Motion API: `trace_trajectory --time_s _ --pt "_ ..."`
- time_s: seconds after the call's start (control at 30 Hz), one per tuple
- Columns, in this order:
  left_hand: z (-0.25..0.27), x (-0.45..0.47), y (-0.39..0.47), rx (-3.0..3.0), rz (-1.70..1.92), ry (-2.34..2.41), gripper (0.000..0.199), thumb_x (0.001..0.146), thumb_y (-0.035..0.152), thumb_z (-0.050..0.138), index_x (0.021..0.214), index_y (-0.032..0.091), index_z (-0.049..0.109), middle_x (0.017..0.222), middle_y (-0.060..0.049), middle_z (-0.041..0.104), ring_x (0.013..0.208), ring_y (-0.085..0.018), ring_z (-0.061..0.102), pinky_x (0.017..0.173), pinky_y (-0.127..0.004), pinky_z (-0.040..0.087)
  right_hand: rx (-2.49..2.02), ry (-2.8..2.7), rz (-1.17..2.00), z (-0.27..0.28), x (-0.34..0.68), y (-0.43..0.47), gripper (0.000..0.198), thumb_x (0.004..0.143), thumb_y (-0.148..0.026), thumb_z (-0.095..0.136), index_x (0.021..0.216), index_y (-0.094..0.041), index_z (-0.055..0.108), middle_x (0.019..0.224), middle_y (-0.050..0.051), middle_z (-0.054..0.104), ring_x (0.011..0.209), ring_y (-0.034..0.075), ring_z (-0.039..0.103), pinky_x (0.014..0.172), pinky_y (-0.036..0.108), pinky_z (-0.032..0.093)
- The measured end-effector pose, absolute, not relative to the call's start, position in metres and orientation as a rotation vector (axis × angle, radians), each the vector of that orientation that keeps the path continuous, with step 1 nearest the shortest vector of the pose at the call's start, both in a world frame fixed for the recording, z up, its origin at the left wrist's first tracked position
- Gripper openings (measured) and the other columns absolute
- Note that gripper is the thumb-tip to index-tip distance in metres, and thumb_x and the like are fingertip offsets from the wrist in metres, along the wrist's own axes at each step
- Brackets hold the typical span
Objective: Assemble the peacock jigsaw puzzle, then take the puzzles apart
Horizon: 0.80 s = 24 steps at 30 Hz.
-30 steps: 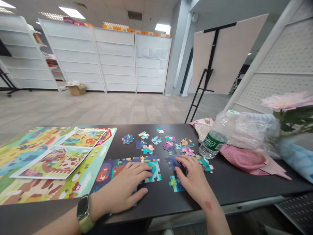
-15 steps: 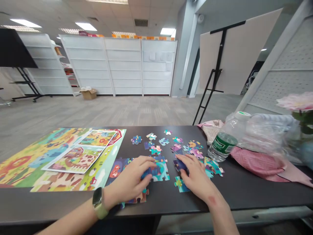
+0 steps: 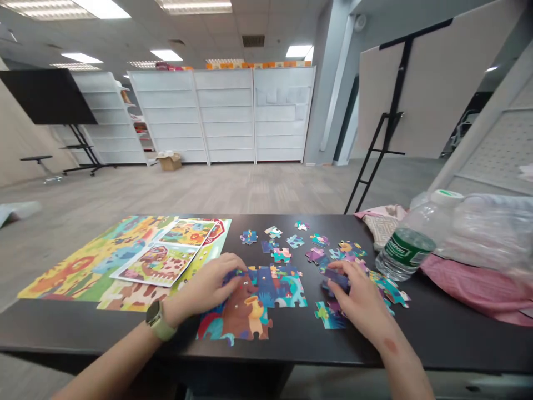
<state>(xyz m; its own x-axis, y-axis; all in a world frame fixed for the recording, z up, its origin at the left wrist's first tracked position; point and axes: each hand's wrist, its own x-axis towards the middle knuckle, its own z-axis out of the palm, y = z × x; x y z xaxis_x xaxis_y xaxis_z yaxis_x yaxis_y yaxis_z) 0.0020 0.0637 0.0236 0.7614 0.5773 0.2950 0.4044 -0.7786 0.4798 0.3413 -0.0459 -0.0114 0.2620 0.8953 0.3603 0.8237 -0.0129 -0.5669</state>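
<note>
Dark blue, the jigsaw piece (image 3: 338, 279) sits pinched between the thumb and fingertips of the person's right hand (image 3: 363, 291), on the side facing the left. Just below those fingers, partly covered by them, lies a teal-and-green piece (image 3: 327, 315), and past the knuckles a joined teal cluster (image 3: 391, 290) pokes out on the right.

Across a strip of bare black worktop (image 3: 137, 336), the assembled section (image 3: 247, 316), with a brown animal and an orange jug on it, spreads between the two hands, nearer the left one. The left hand (image 3: 214, 284) reaches over its upper left part, fingers bent and thumb touching; from here I can't tell whether it grips anything. A watch (image 3: 157, 319) with a pale green strap circles that wrist.

Farther back, loose pieces (image 3: 281, 255) are scattered. Off left, a white-bordered sheet (image 3: 164, 265) overlaps a big colourful poster (image 3: 75, 269). On the right a green-labelled bottle (image 3: 407, 247) stands beside pink cloth (image 3: 474, 286), and white shelves (image 3: 227, 119) line the room beyond.
</note>
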Motion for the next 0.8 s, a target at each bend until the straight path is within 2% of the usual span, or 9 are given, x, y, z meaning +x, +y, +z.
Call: trace_trajectory --time_s 0.13,0.23,0.33,0.47,0.6,0.67,0.8 --pt "0.019 0.010 0.052 2.646 0.449 0.628 0.033 0.094 0.026 0.057 0.126 0.025 0.059 0.141 -0.009 0.053 0.128 -0.027 0.050 0.108 -0.042 0.042 -1.758 -1.311 0.316 -0.008 0.336 -0.052 0.037 0.085 -0.043 0.055 0.112 -0.021 0.066 0.080 0.001 0.057 0.072 0.020 0.058 0.067 0.033 0.047" --pt "0.016 0.015 0.049 2.684 0.363 0.621 0.039 0.093 0.030 0.059 0.132 0.027 0.057 0.146 -0.009 0.050 0.133 -0.030 0.047 0.110 -0.046 0.038 -1.670 -1.256 0.567 -0.011 0.318 -0.053 0.041 0.085 -0.049 0.057 0.111 -0.020 0.066 0.073 -0.002 0.052 0.063 0.017 0.054 0.059 0.029 0.043" --pt "0.014 0.018 0.049 2.704 0.343 0.619 0.037 0.093 0.031 0.058 0.130 0.027 0.058 0.143 -0.009 0.053 0.133 -0.030 0.046 0.110 -0.047 0.037 -1.619 -1.229 0.695 -0.018 0.299 -0.052 0.035 0.084 -0.049 0.058 0.102 -0.019 0.066 0.075 0.000 0.056 0.064 0.016 0.055 0.059 0.028 0.043" --pt "0.014 0.019 0.050 2.702 0.337 0.626 0.036 0.093 0.030 0.058 0.129 0.027 0.058 0.143 -0.009 0.053 0.133 -0.029 0.045 0.109 -0.046 0.036 -1.626 -1.207 0.676 -0.025 0.297 -0.046 0.034 0.083 -0.049 0.058 0.098 -0.020 0.065 0.078 0.002 0.061 0.065 0.017 0.059 0.056 0.028 0.044" --pt "0.013 0.018 0.050 2.692 0.331 0.630 0.037 0.094 0.031 0.058 0.130 0.027 0.058 0.145 -0.009 0.051 0.134 -0.030 0.045 0.109 -0.047 0.036 -1.772 -1.136 0.402 -0.021 0.320 -0.045 0.035 0.081 -0.049 0.058 0.098 -0.019 0.067 0.078 0.004 0.065 0.068 0.020 0.063 0.059 0.031 0.048" --pt "0.014 0.018 0.051 2.682 0.344 0.630 0.037 0.094 0.032 0.058 0.130 0.028 0.058 0.144 -0.009 0.051 0.133 -0.030 0.046 0.109 -0.046 0.036 -1.797 -1.079 0.334 -0.016 0.328 -0.048 0.037 0.081 -0.050 0.059 0.100 -0.020 0.067 0.085 0.006 0.068 0.073 0.022 0.065 0.060 0.031 0.051" --pt "0.014 0.018 0.051 2.673 0.345 0.630 0.036 0.094 0.032 0.059 0.129 0.029 0.059 0.142 -0.008 0.053 0.133 -0.030 0.046 0.109 -0.047 0.037 -1.650 -1.047 0.582 -0.006 0.322 -0.053 0.044 0.080 -0.056 0.064 0.105 -0.020 0.066 0.094 0.007 0.069 0.083 0.024 0.067 0.060 0.032 0.058"
